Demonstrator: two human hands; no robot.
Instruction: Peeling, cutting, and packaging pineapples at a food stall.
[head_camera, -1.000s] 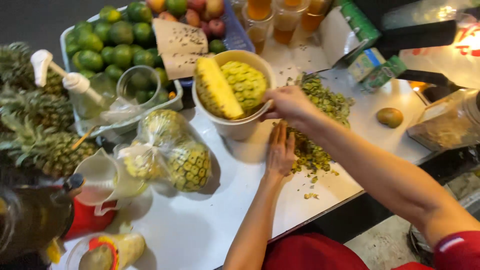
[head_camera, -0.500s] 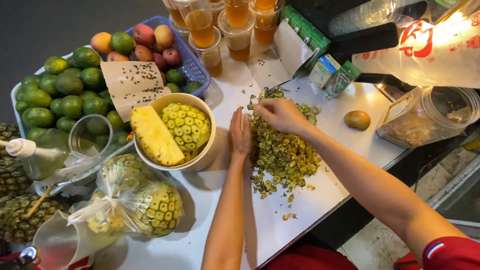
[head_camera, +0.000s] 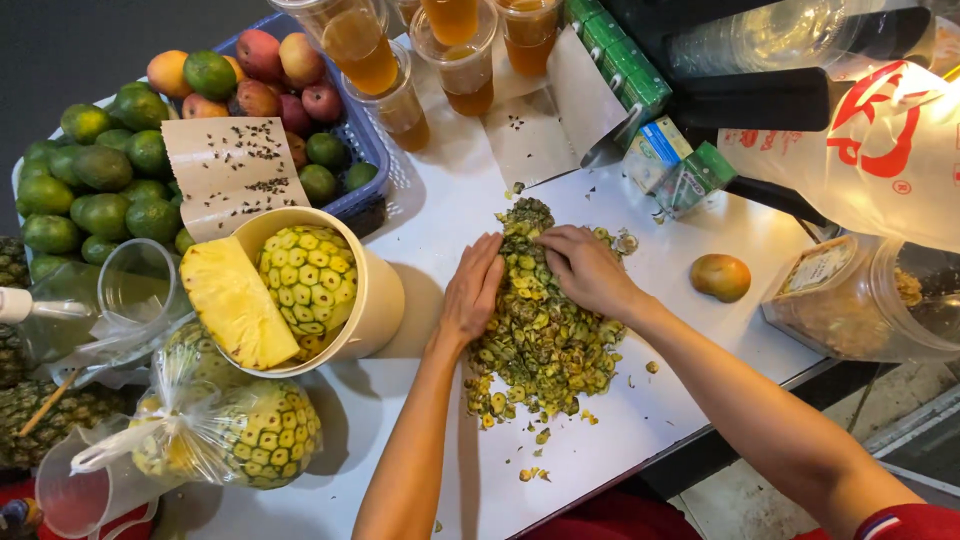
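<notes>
Pile of pineapple peel scraps (head_camera: 540, 340) sits mid-table (head_camera: 690, 400), green-brown chunky bits, some scattered loose nearer the table's edge. Left hand (head_camera: 472, 290) flat, fingers straight, pressed against the pile's left edge; right hand (head_camera: 588, 270) cupped over its top, grasping nothing. One cream bucket (head_camera: 375, 290) holds two peeled pineapples. One mango (head_camera: 720, 277) right. Four drink cups (head_camera: 462, 55) at the back.

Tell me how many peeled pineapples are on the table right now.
3 for certain: two stand in the cream bucket, one whole and one cut half; one is bagged in plastic below. Another may sit behind that bag.
</notes>
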